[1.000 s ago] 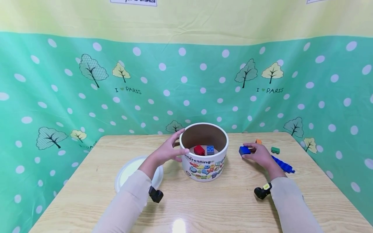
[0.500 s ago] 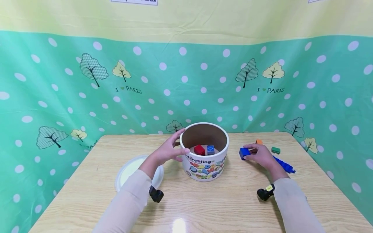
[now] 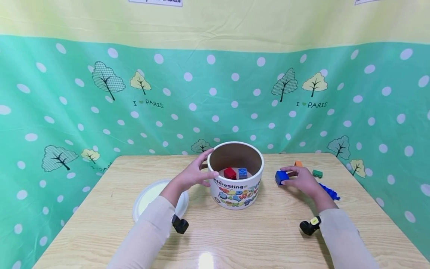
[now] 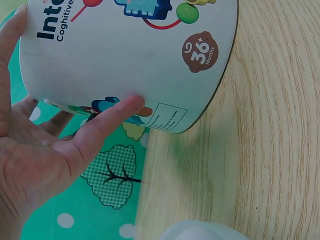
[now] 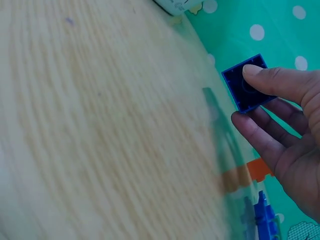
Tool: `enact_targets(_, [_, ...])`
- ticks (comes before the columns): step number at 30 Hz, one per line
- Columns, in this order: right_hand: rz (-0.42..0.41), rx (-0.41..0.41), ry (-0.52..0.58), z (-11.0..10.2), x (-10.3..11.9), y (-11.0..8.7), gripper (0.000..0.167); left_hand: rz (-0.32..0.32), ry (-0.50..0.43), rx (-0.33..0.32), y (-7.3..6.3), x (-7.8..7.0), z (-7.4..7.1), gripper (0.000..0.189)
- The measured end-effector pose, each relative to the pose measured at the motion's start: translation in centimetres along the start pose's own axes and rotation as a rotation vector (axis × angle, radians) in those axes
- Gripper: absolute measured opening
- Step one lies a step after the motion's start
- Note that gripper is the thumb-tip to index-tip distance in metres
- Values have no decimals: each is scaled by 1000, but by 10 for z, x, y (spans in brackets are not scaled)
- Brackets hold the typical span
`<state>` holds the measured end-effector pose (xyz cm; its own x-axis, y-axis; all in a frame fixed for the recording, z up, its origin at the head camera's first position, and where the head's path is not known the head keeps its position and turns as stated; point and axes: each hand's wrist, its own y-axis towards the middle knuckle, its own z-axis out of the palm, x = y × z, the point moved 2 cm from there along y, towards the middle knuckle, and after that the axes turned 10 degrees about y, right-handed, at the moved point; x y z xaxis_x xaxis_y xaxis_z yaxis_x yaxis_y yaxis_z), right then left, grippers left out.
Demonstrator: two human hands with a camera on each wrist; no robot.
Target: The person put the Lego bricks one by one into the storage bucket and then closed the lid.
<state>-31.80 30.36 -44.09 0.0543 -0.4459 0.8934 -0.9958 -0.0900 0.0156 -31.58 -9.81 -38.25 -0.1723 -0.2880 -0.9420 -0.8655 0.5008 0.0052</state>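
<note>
My left hand (image 3: 191,173) rests on the left side of a white round bucket (image 3: 235,195) printed with toys and lettering. In the left wrist view its thumb lies extended along the bucket wall (image 4: 100,65), with the other fingers farther round the side. A red building block (image 3: 230,173) and a blue block with a patterned top (image 3: 242,173) lie inside the bucket. To the right of it, my right hand (image 3: 301,181) pinches a blue building block (image 3: 280,178) between thumb and fingers. The right wrist view shows the thumb on that block's hollow underside (image 5: 242,91).
Behind and right of my right hand lie an orange piece (image 3: 298,163), a green piece (image 3: 317,173) and a long blue studded piece (image 3: 330,192). A white round lid (image 3: 142,203) lies left of the bucket, partly under my left forearm. A polka-dot cloth (image 3: 215,101) hangs behind the table.
My right wrist has shifted slightly to the right and the blue block has turned a little in the fingers. The left hand and bucket hold still.
</note>
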Motion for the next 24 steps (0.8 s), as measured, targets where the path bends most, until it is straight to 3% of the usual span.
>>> enact_targets(6, [-27, 5, 8, 1, 8, -4, 54, 4, -5, 6, 0, 0, 0, 87])
enact_targets(14, [-122, 20, -21, 2, 27, -8, 50, 1, 7, -2, -1, 0, 0, 90])
enact_targets(24, [-153, 31, -31, -1, 55, -11, 51, 2, 2, 4, 0, 0, -1, 90])
